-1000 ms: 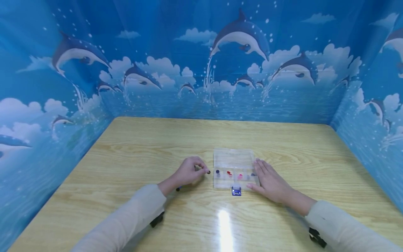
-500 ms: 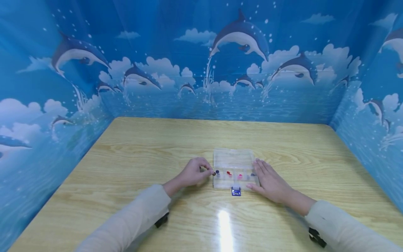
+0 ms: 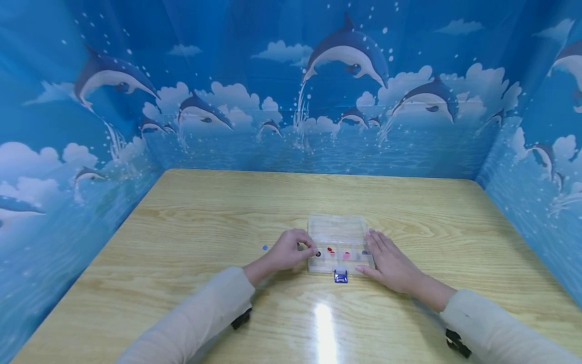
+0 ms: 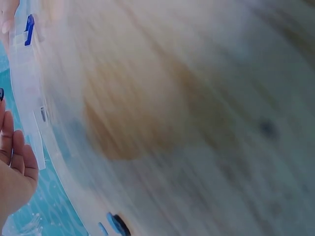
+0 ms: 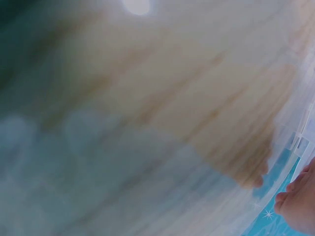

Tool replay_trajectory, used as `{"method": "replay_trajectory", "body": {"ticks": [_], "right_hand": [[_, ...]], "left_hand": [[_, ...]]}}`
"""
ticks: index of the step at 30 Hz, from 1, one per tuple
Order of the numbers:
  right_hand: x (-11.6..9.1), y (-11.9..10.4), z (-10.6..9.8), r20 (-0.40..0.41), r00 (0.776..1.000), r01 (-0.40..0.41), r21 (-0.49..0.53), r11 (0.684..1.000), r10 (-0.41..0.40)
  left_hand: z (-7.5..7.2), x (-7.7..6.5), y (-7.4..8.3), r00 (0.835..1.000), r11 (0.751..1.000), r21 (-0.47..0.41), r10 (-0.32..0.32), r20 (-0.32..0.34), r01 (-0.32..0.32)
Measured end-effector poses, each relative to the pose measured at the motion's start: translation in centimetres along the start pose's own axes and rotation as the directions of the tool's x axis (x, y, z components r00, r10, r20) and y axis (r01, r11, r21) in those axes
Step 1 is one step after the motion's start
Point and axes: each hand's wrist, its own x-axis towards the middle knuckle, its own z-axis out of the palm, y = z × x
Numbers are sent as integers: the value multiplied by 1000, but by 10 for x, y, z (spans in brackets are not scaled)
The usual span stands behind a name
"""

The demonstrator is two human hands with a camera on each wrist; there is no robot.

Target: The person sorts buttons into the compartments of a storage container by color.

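My left hand (image 3: 291, 250) pinches a small round black button (image 3: 318, 254) between thumb and fingertips, over the left end of a clear plastic box (image 3: 324, 267). That box lies open, its transparent lid (image 3: 337, 227) folded back on the far side. Inside are a red button (image 3: 330, 249), a pink button (image 3: 347, 255) and a dark one (image 3: 366, 252) at the right end. Against the box's right side rests my right hand (image 3: 393, 265), fingers straight. The left wrist view catches the black button (image 4: 1, 94) at its left edge.
A blue latch (image 3: 341, 276) juts from the box's near side. Left of the left hand, a blue button (image 3: 265, 247) lies on the wooden table (image 3: 218, 212). A dolphin-print curtain (image 3: 254, 131) surrounds the table's back and sides.
The left hand has moved right with the black button, from beside the box to over its left compartment. A blue button behind that hand has come into sight. The right hand stays put.
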Motion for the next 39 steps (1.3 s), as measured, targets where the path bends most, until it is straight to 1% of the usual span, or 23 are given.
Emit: {"method": "replay_trajectory", "body": {"ticks": [3, 6, 12, 14, 16, 19, 22, 25, 28, 34, 39], "right_hand": [[0, 0, 0, 1, 1000, -2, 1, 1000, 2], [0, -1, 0, 2, 1000, -2, 1, 1000, 2], [0, -1, 0, 5, 1000, -5, -3, 1000, 5], [0, -1, 0, 7, 1000, -6, -3, 1000, 6], [0, -1, 0, 7, 1000, -6, -2, 1000, 6], [-1, -1, 1, 5, 1000, -7, 3, 1000, 7], [-1, -1, 0, 4, 1000, -9, 4, 1000, 9], [-1, -1, 0, 6, 1000, -11, 3, 1000, 11], [-1, -2, 0, 6, 1000, -11, 3, 1000, 11], [-1, -3, -1, 6, 1000, -12, 8, 1000, 12], [-1, -3, -3, 7, 1000, -12, 14, 1000, 12]], "left_hand": [[3, 1, 0, 1000, 1000, -11, 4, -3, -4], [5, 2, -1, 1000, 1000, -11, -7, 5, 7], [7, 3, 3, 998, 999, -19, -42, 37, 43], [7, 4, 5, 997, 998, -27, -63, 53, 64], [8, 4, 5, 996, 997, -23, -68, 64, 69], [10, 5, 6, 995, 998, 1, -63, 76, 63], [11, 5, 7, 996, 999, 26, -38, 85, 36], [12, 5, 8, 996, 999, 37, -18, 93, 15], [12, 5, 8, 996, 999, 45, -12, 93, 8], [11, 4, 8, 997, 999, 36, -12, 83, 9], [9, 3, 6, 997, 999, 19, -31, 76, 29]]}}
